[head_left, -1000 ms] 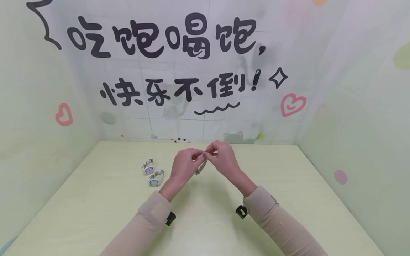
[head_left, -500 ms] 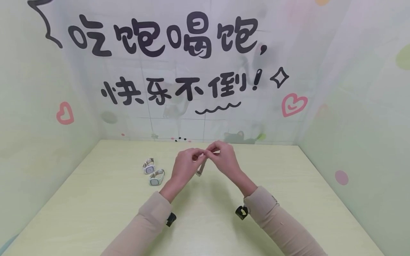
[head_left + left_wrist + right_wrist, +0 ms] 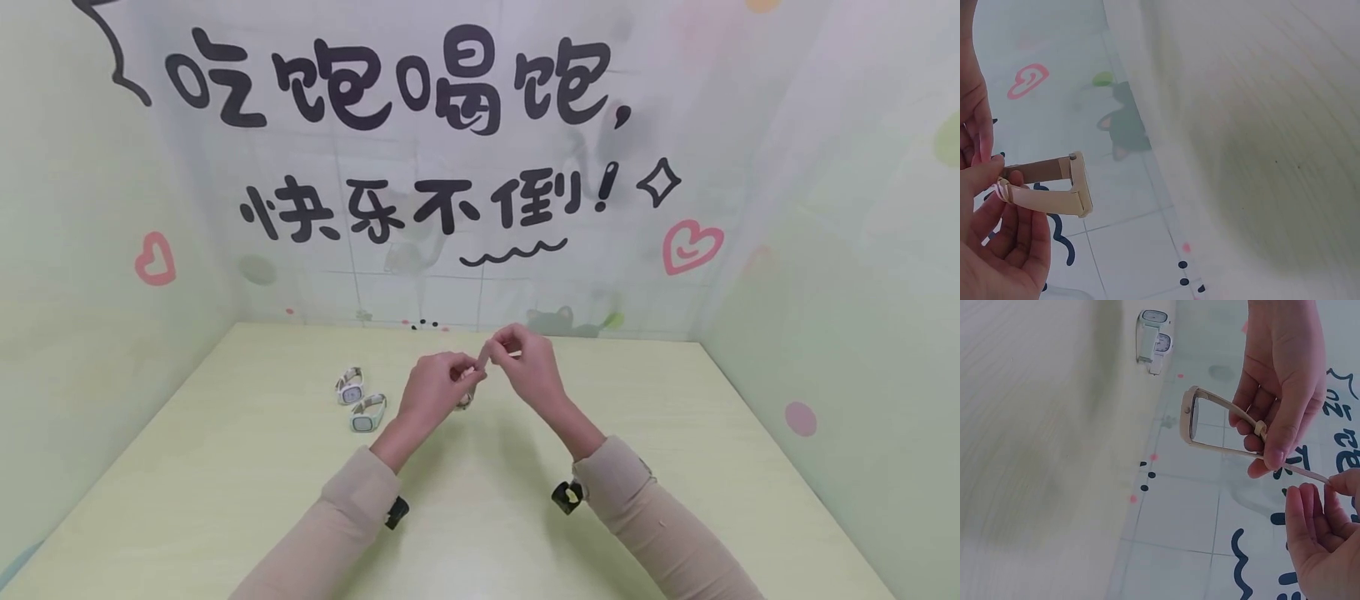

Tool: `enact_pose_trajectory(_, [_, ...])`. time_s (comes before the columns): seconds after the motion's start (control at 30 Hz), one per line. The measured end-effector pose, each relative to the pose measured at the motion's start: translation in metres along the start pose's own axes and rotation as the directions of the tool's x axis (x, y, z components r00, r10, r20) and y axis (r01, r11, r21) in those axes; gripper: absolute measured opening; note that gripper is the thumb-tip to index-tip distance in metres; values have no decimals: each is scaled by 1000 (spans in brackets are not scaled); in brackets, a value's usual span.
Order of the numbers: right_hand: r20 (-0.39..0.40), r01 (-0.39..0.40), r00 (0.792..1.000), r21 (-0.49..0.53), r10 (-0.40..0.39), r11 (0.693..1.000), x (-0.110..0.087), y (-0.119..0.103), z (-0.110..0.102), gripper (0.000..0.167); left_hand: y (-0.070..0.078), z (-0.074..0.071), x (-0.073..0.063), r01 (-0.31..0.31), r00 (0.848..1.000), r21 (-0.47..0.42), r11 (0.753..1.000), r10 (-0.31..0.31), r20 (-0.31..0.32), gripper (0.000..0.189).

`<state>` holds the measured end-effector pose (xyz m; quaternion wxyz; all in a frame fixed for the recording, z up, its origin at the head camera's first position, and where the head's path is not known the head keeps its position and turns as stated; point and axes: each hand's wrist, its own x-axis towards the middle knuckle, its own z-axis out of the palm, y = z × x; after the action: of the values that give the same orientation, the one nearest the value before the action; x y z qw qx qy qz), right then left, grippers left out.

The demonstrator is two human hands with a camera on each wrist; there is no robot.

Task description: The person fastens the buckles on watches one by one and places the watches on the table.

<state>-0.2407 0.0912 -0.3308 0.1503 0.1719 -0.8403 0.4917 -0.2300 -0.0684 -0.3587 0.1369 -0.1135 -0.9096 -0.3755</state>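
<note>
My left hand (image 3: 431,387) holds a beige wristwatch (image 3: 1189,419) by its strap, thumb and fingers pinching it near the buckle. The strap forms a loop, and the watch case hangs beyond the fingers, seen edge-on in the left wrist view. A strap loop (image 3: 1260,429) sits on the band beside the left fingers. My right hand (image 3: 528,367) pinches the free strap end (image 3: 1307,474), a little apart from the left hand. Both hands are above the table near its back. The buckle is mostly hidden by the left fingers.
Two more watches, one white (image 3: 351,393) and one pale mint (image 3: 363,422), stand close together on the table (image 3: 480,517), left of the hands. A printed cloth wall (image 3: 420,300) rises behind the table, with side walls left and right.
My right hand has drawn away from the left, up and to the right, and the strap end now shows between them. The left hand has barely moved. Both watches on the table stay put.
</note>
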Motion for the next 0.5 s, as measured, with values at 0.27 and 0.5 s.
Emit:
enact_pose_trajectory(0.27, [-48, -11, 999, 71, 14, 997, -1, 3, -1, 15, 2, -3, 2, 24, 998, -20, 999, -23, 64, 21])
enact_pose_trajectory(0.5, [-35, 3, 999, 164, 2, 986, 1, 8, 0, 15, 4, -6, 5, 21, 997, -15, 1000, -20, 80, 19])
